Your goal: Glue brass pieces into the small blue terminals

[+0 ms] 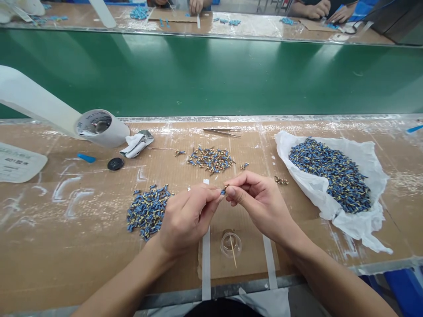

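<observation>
My left hand pinches a small blue piece between thumb and forefinger. Fingertips of my right hand meet it from the other side, closed on a tiny brownish-gold part at its end; its exact shape is too small to tell. Just left of my left hand lies a heap of blue-and-yellow small pieces. Beyond both hands is a looser group of blue pieces with gold-brown parts. A few gold-brown bits lie right of my right hand. Below my hands stands a clear little cup with a wooden stick in it.
White paper on the right holds a large pile of blue pieces. Tweezers lie at the back. Leftward are a white tube, a crumpled cloth, a black cap and a bottle. Co-workers' hands work beyond the green belt.
</observation>
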Demonstrator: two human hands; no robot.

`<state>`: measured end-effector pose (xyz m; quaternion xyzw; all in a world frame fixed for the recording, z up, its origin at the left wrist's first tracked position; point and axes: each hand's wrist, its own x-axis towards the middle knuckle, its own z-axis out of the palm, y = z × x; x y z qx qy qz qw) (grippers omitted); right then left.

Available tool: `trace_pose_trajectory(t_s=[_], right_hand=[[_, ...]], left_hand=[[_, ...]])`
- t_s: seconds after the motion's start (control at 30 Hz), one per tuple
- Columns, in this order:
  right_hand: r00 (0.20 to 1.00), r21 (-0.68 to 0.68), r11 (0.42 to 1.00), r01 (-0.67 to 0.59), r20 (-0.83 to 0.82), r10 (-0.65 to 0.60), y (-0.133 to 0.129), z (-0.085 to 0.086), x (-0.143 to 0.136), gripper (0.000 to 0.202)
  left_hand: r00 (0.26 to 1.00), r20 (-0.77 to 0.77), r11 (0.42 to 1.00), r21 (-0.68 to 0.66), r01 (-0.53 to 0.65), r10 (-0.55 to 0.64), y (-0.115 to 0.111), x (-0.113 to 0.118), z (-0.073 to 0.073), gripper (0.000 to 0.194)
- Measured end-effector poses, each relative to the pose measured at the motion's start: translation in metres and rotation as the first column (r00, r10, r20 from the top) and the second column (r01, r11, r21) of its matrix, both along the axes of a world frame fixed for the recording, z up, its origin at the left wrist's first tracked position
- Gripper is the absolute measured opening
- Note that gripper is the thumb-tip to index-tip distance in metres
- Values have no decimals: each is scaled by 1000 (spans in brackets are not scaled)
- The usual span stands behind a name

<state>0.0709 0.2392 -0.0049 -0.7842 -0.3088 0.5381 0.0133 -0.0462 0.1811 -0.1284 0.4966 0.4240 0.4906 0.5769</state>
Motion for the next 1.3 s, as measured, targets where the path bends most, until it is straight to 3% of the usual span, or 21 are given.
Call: trace_pose_trajectory(t_s=[0.23, 0.33, 0.43, 0.6, 0.8, 1.03, 1.2, 1.3], right_hand=[[991, -48, 993, -103, 81, 107, -1, 0, 0, 23], [995, -36, 998, -49, 85, 52, -1, 0, -2, 22], [999, -12, 999, 46, 23, -46, 2, 2, -3, 16], [996, -7, 998, 66, -66, -67, 5, 6, -1, 17], [989, -38, 992, 121, -81, -124, 6, 4, -1, 14], [994, 52, 997, -64, 95, 59, 0, 5, -11, 14], [996, 42, 997, 66, 59, -69, -6, 2, -14, 18], [997, 41, 997, 60, 50, -63, -7, 0, -14, 18]], left_hand=[[999, -39, 999, 14, 39, -39, 0, 0, 1, 16], [1000, -26, 1000, -16, 16, -17, 3, -1, 3, 14], [997, 78, 997, -79, -21, 28, 5, -3, 3, 17], [973, 229, 988, -155, 5, 31, 4, -5, 2, 22], [995, 101, 991, -135, -10, 24, 6, -9, 2, 18], [999, -38, 999, -51, 1, -3, 7, -9, 6, 6], [999, -18, 991, -130, 29, -32, 5, -10, 9, 8], [998, -33, 991, -124, 53, -57, 6, -11, 8, 5]])
